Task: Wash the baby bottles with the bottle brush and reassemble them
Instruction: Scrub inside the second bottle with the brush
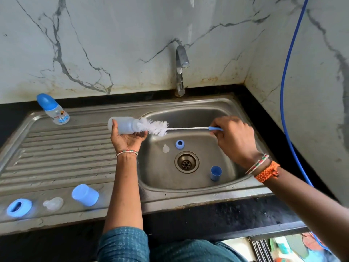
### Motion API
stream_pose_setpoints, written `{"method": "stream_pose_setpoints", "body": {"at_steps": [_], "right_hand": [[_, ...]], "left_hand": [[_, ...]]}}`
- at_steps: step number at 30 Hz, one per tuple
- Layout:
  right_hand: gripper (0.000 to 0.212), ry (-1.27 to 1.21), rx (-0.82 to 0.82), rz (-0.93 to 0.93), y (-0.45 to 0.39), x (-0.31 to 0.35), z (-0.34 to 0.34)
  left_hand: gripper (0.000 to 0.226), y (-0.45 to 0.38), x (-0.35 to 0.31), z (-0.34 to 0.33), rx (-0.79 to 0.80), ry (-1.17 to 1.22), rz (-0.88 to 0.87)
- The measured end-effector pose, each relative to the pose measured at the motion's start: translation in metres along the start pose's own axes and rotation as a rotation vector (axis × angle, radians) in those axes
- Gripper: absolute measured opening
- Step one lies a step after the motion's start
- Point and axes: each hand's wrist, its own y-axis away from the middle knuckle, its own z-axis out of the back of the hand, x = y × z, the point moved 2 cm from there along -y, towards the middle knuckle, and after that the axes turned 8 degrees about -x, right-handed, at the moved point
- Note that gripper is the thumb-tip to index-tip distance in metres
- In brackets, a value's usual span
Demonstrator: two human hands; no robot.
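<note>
My left hand (128, 138) grips an open baby bottle (122, 125) sideways over the sink's left rim, mouth toward the right. My right hand (233, 138) holds the blue handle of the bottle brush (156, 127), whose white bristles sit at the bottle's mouth, partly inside. In the sink basin (204, 118) lie a clear nipple (165, 148), a blue ring (179, 144) and a blue cap (215, 173). On the drainboard (56, 157) rest another blue cap (85, 194), a clear nipple (53, 203) and a blue ring (18, 207). An assembled bottle (53, 109) stands at the back left.
The tap (181, 70) rises behind the basin, with no water visible. A drain (186, 162) sits at the basin's middle. A blue hose (287, 72) hangs down the right wall. Black counter surrounds the sink, and marble-patterned walls close the corner.
</note>
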Motion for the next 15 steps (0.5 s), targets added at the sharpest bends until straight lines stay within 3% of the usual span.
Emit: {"method": "stream_pose_setpoints", "body": {"at_steps": [2, 3, 4, 6, 7, 8, 10, 13, 15], "right_hand": [[0.005, 0.001, -0.094, 0.086, 0.002, 0.0, -0.004], [0.004, -0.057, -0.035, 0.045, 0.0, -0.002, -0.006], [0.006, -0.193, 0.14, -0.082, -0.004, -0.005, -0.007], [0.016, -0.663, 0.756, -0.453, -0.005, -0.005, -0.007], [0.02, -0.824, 0.956, -0.593, -0.002, -0.004, -0.006], [0.022, -0.886, 1.016, -0.626, -0.001, -0.004, -0.006], [0.017, -0.752, 0.848, -0.517, 0.0, -0.005, -0.01], [0.011, -0.143, 0.26, -0.03, 0.004, -0.007, -0.013], [0.023, 0.007, -0.059, 0.24, 0.011, -0.006, -0.016]], "left_hand": [[0.043, -0.003, 0.001, 0.002, -0.043, 0.009, -0.017], [0.048, -0.003, 0.0, 0.003, -0.037, 0.036, -0.024], [0.06, -0.001, -0.002, 0.004, -0.004, 0.072, -0.029], [0.086, -0.002, -0.004, 0.008, 0.102, 0.131, -0.026], [0.085, -0.001, -0.004, 0.01, 0.166, 0.171, -0.015], [0.077, 0.0, -0.004, 0.011, 0.202, 0.191, 0.005], [0.059, 0.0, -0.004, 0.012, 0.166, 0.155, 0.019], [0.069, -0.005, -0.007, 0.013, 0.072, 0.089, -0.006], [0.05, -0.005, -0.01, 0.013, 0.008, 0.074, -0.09]]}}
